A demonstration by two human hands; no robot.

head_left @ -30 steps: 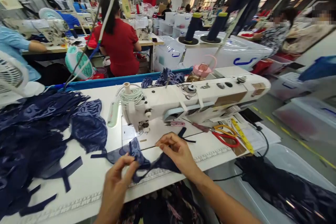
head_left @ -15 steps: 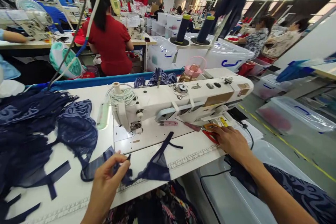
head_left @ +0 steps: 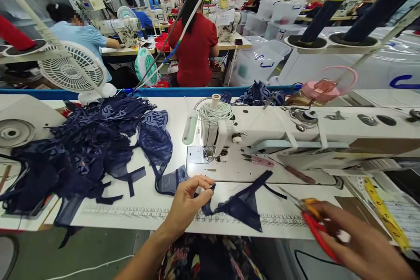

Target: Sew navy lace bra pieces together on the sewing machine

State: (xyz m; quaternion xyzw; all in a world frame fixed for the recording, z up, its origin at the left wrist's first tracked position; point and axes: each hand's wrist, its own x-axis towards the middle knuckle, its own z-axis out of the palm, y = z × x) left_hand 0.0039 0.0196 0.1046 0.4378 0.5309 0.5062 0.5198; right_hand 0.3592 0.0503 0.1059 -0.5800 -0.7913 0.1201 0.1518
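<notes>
My left hand (head_left: 193, 201) pinches a small dark end of a navy bra (head_left: 241, 208) at the table's front. One sheer triangular piece with a strap lies right of that hand, and a lace-edged cup (head_left: 155, 142) lies to its left. In my right hand (head_left: 357, 236), smeared by motion, are scissors (head_left: 320, 227) with red and orange handles. Their blades point left, toward the thin strap end, and look apart from it. Behind the bra stands a white sewing machine (head_left: 256, 129), its needle area left of centre. Pink-handled thread snips (head_left: 260, 160) rest on its bed.
A heap of navy bras (head_left: 95, 148) covers the table's left. A ruler strip (head_left: 141, 213) runs along the front edge. A yellow tape measure (head_left: 385, 210) lies at right. A brown-handled tool (head_left: 300, 175) is beside the machine. A person in red (head_left: 197, 48) sits ahead.
My right hand has lifted the scissors off the machine bed area and brought them toward the front edge, near the strap. My left hand keeps its pinch. The view has turned left.
</notes>
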